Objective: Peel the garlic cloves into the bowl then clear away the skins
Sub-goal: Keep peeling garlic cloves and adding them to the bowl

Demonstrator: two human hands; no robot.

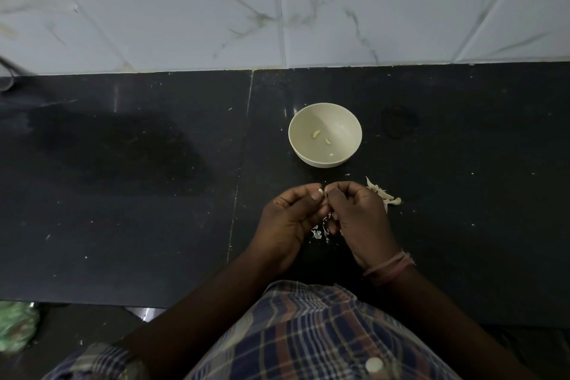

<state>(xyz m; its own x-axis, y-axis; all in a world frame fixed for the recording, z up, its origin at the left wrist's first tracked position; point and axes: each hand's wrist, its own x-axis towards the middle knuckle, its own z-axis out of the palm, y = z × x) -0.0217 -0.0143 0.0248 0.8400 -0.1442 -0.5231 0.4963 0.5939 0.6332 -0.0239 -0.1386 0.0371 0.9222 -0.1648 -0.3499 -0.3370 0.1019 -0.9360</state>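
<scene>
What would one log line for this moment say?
step: peeling | left hand and right hand: pinch clove | bowl: two cloves | skins: on counter, uncleared

Cream bowl (324, 135) upright on dark counter, w/ 2 peeled garlic cloves (316, 133) + a small bit inside. Another clove (320, 191), prob part-peeled, pinched btwn both hands' fingertips. Skins (382, 193) piled right of hands; flakes (320, 233) underneath
</scene>
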